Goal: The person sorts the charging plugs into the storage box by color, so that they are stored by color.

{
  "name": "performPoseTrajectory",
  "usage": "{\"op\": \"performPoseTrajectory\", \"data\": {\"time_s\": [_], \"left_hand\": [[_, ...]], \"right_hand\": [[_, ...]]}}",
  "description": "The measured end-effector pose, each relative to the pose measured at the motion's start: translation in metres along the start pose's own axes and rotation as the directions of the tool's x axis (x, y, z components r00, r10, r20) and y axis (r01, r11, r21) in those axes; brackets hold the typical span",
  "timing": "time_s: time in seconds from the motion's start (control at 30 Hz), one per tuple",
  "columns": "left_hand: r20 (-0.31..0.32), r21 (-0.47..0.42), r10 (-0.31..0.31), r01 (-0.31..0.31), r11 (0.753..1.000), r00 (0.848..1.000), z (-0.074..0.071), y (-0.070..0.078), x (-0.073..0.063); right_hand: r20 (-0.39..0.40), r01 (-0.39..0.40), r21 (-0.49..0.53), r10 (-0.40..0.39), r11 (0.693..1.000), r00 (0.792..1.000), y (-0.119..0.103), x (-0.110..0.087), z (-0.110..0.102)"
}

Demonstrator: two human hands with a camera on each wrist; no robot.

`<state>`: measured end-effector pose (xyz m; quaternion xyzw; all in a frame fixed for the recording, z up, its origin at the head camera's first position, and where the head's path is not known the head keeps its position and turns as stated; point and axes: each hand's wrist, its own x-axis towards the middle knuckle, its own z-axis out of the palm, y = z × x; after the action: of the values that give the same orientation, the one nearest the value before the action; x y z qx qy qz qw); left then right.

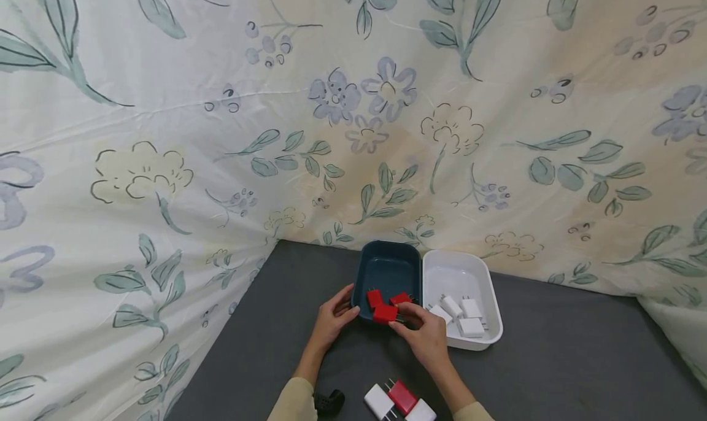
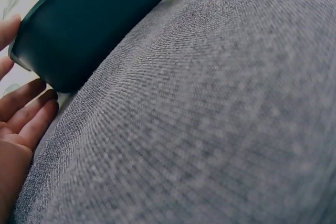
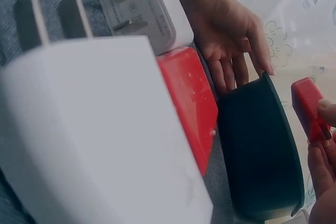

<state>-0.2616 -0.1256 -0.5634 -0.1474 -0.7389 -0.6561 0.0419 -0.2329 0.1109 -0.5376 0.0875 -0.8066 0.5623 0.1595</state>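
Over the near end of a dark teal bin point(image 1: 389, 262), my right hand point(image 1: 428, 334) pinches a red charger plug point(image 1: 385, 313) between thumb and fingers. The same red plug point(image 3: 307, 103) shows above the rim in the right wrist view. Two more red plugs, one at the left point(image 1: 374, 298) and one at the right point(image 1: 400, 298), lie inside the bin. My left hand point(image 1: 329, 320) holds the bin's near left corner, thumb at the rim and fingers along the outer wall point(image 2: 89, 30).
A white bin point(image 1: 493, 298) with several white plugs point(image 1: 471, 328) stands against the teal bin's right side. Nearer the front of the grey cloth point(image 1: 530, 372) lie a red plug point(image 1: 402, 396) and two white ones point(image 1: 378, 401). A black object point(image 1: 329, 402) sits by the left sleeve. Floral fabric point(image 1: 353, 163) hangs behind.
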Motion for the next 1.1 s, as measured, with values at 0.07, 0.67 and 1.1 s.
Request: {"op": "performPoseTrajectory", "data": {"time_s": [0.07, 0.67, 1.1], "left_hand": [[0.001, -0.001, 0.0, 0.0, 1.0, 1.0, 0.0, 0.0, 0.0], [-0.01, -0.007, 0.009, -0.009, 1.0, 1.0, -0.001, -0.002, -0.001], [0.009, 0.0, -0.001, 0.001, 1.0, 1.0, 0.0, -0.001, 0.001]], "right_hand": [[0.0, 0.0, 0.004, 0.0, 1.0, 1.0, -0.001, 0.001, 0.0], [-0.067, 0.06, -0.004, -0.06, 0.998, 0.996, -0.006, 0.015, 0.011], [-0.068, -0.061, -0.003, 0.06, 0.998, 0.996, -0.008, 0.027, 0.007]]}}
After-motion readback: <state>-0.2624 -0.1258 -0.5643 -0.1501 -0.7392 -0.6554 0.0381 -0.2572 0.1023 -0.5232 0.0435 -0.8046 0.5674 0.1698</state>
